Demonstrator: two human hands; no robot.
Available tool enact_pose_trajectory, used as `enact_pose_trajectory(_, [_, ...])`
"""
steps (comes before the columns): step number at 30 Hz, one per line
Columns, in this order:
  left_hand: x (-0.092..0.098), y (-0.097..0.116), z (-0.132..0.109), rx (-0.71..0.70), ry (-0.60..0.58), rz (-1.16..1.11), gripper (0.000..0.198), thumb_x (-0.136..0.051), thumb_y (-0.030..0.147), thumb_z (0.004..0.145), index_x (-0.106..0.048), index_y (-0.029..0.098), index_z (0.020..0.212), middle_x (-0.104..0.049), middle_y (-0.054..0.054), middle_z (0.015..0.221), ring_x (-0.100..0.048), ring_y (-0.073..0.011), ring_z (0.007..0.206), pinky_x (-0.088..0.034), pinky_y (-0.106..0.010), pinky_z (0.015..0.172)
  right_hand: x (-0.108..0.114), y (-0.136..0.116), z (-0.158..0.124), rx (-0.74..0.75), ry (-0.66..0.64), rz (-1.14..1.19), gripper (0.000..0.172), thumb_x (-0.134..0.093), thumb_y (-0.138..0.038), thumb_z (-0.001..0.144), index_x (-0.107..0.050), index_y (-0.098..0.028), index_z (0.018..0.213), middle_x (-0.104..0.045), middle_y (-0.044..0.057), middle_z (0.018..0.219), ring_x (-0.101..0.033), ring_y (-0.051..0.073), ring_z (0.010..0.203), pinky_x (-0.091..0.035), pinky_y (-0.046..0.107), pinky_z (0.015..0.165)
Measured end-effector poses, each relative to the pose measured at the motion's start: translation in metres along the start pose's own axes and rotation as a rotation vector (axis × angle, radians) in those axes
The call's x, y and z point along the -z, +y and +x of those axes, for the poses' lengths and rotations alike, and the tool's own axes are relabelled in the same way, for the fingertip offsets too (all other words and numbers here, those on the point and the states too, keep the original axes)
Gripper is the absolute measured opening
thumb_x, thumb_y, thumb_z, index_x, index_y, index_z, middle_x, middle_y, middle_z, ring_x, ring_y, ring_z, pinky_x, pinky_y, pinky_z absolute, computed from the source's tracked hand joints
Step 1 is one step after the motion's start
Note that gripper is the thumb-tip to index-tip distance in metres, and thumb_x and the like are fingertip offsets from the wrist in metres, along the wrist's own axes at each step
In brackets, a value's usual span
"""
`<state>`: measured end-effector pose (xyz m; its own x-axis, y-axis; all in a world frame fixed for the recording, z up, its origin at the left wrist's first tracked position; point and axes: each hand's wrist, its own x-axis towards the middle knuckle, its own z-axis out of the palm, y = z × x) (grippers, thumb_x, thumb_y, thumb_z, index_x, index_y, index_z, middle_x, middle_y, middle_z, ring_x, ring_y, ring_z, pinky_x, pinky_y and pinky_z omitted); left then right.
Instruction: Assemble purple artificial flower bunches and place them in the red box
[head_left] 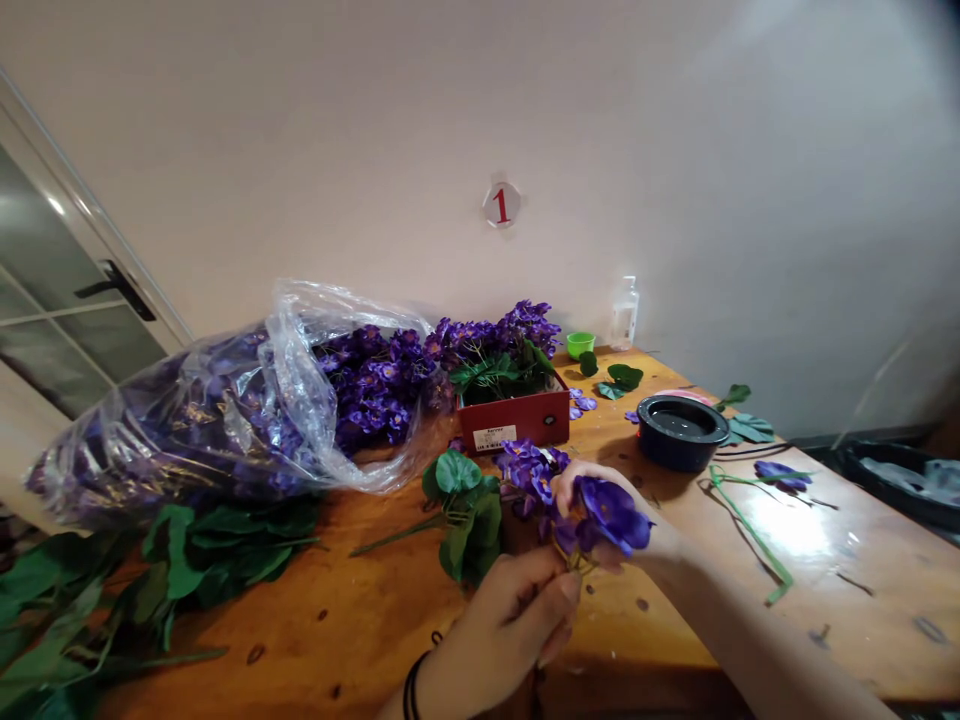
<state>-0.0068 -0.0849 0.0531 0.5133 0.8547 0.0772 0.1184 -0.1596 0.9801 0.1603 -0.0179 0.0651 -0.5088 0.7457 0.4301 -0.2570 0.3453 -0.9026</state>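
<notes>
A bunch of purple artificial flowers (611,515) is held between my two hands above the near part of the table. My left hand (517,610), with dark bands at the wrist, pinches the thin stems below the blooms. Behind the largest bloom, my right hand (581,485) is bent round the flowers, and its fingers are partly hidden by petals. Just left of them lies a sprig of green artificial leaves (472,510) on the table. Beyond the hands stands a red box (517,415) with more leaves and purple flowers in it.
Left, a clear plastic bag (225,400) bulges with purple flowers, and green leaf stems (202,560) lie before it. A dark round pot (682,435), green cup (580,345) and clear bottle (624,315) stand farther right. Loose stems (750,540) lie on the wooden table (300,640).
</notes>
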Motion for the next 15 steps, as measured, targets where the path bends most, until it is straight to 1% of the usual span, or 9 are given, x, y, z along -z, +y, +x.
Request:
enact_pose_trajectory(3, [0.001, -0.004, -0.001, 0.03, -0.007, -0.016, 0.047, -0.037, 0.057, 0.09, -0.039, 0.018, 0.064, -0.037, 0.006, 0.049, -0.032, -0.0057, 0.043, -0.025, -0.02, 0.046, 0.002, 0.01, 0.0, -0.001, -0.111, 0.163, 0.041, -0.076, -0.046, 0.062, -0.052, -0.021, 0.084, -0.057, 0.005, 0.087, -0.045, 0.007, 0.05, -0.035, 0.017, 0.036])
enact_pose_trajectory(5, [0.001, -0.006, -0.001, 0.048, -0.012, -0.039, 0.048, -0.037, 0.059, 0.089, -0.039, 0.018, 0.063, -0.037, 0.006, 0.047, -0.031, -0.0055, 0.042, -0.025, -0.02, 0.046, 0.001, 0.013, 0.0, -0.037, -0.168, 0.259, 0.04, -0.072, -0.047, 0.068, -0.047, -0.021, 0.085, -0.058, 0.006, 0.091, -0.042, 0.004, 0.046, -0.033, 0.015, 0.034])
enact_pose_trajectory(8, [-0.001, -0.008, -0.005, 0.051, -0.005, -0.005, 0.048, -0.034, 0.058, 0.09, -0.04, 0.018, 0.063, -0.038, 0.006, 0.048, -0.032, -0.0061, 0.043, -0.027, -0.021, 0.047, -0.003, 0.009, 0.001, -0.116, -0.237, 0.341, 0.041, -0.07, -0.047, 0.072, -0.04, -0.021, 0.084, -0.059, 0.004, 0.083, -0.038, 0.002, 0.042, -0.029, 0.014, 0.033])
enact_pose_trajectory(10, [0.0, -0.008, -0.01, -0.017, 0.051, 0.144, 0.046, -0.032, 0.052, 0.093, -0.043, 0.018, 0.065, -0.044, 0.002, 0.055, -0.041, -0.0083, 0.05, -0.033, -0.021, 0.053, -0.004, 0.007, 0.002, -0.136, -0.236, 0.366, 0.041, -0.067, -0.048, 0.075, -0.038, -0.022, 0.086, -0.056, -0.001, 0.073, -0.031, 0.002, 0.039, -0.024, 0.013, 0.032])
enact_pose_trajectory(12, [0.006, -0.008, -0.014, -0.151, 0.145, 0.398, 0.04, -0.034, 0.046, 0.094, -0.05, 0.018, 0.071, -0.053, -0.002, 0.067, -0.05, -0.0124, 0.064, -0.037, -0.024, 0.062, -0.002, 0.006, 0.003, -0.121, -0.174, 0.379, 0.037, -0.064, -0.047, 0.078, -0.038, -0.023, 0.087, -0.049, -0.005, 0.065, -0.026, 0.002, 0.039, -0.019, 0.013, 0.032])
enact_pose_trajectory(13, [0.011, -0.008, -0.015, -0.207, 0.214, 0.549, 0.036, -0.036, 0.043, 0.094, -0.053, 0.018, 0.075, -0.056, -0.004, 0.073, -0.053, -0.0145, 0.071, -0.038, -0.025, 0.066, 0.0, 0.007, 0.003, -0.107, -0.133, 0.387, 0.035, -0.063, -0.047, 0.079, -0.038, -0.023, 0.088, -0.044, -0.006, 0.063, -0.023, 0.003, 0.04, -0.017, 0.013, 0.033])
enact_pose_trajectory(14, [0.019, -0.009, -0.014, -0.23, 0.293, 0.701, 0.031, -0.038, 0.04, 0.094, -0.056, 0.019, 0.08, -0.058, -0.005, 0.079, -0.054, -0.0164, 0.076, -0.039, -0.027, 0.07, 0.002, 0.009, 0.004, -0.091, -0.099, 0.393, 0.034, -0.063, -0.047, 0.079, -0.039, -0.023, 0.088, -0.041, -0.007, 0.062, -0.022, 0.003, 0.042, -0.016, 0.014, 0.034])
enact_pose_trajectory(15, [0.027, -0.009, -0.012, -0.207, 0.371, 0.843, 0.027, -0.039, 0.037, 0.093, -0.058, 0.019, 0.086, -0.059, -0.006, 0.084, -0.056, -0.0179, 0.08, -0.04, -0.028, 0.072, 0.004, 0.01, 0.004, -0.078, -0.082, 0.396, 0.035, -0.063, -0.047, 0.079, -0.041, -0.023, 0.089, -0.039, -0.007, 0.061, -0.021, 0.004, 0.043, -0.016, 0.014, 0.035])
